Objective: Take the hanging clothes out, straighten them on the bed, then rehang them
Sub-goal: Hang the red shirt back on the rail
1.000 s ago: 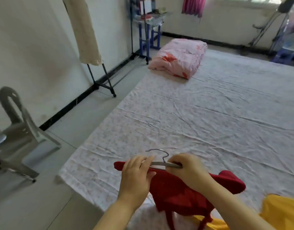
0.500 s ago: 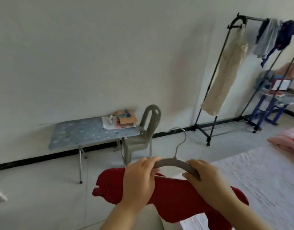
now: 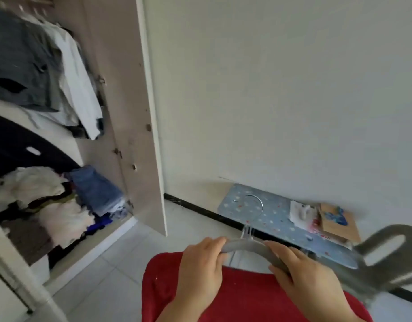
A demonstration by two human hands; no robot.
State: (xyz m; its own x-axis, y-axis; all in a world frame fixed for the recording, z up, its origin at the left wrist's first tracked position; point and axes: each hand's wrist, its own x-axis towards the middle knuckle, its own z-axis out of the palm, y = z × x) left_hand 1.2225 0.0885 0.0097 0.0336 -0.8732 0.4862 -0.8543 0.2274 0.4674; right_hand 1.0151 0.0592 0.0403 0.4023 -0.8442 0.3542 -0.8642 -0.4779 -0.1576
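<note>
Left hand point(image 3: 201, 263) and right hand point(image 3: 303, 275) each curl round a shoulder of the grey hanger point(image 3: 244, 246), red garment point(image 3: 247, 298) draped below. Next: keep it level, lead hook point(image 3: 258, 203) first into the open wardrobe point(image 3: 135, 112), beside hung clothes point(image 3: 77, 84), without snagging.

Soft even daylight; motion blur; wide-angle edge distortion.

Hanger point(image 3: 245, 245): grey arms with a matt finish; cannot tell whether plastic or coated.
Hook point(image 3: 262, 205): thin metal wire, bright and shiny.
Red garment point(image 3: 247, 296): cloth, matt, smooth.
Wardrobe door point(image 3: 121, 101): pale wood-look board, smooth, dull.
Floor point(image 3: 121, 263): pale tiles, glossy.
Chair point(image 3: 386, 259): grey moulded plastic, matt.
Table point(image 3: 274, 219): top with a smooth blue spotted covering.
Box point(image 3: 339, 231), at the table's right end: brown cardboard, matt.
</note>
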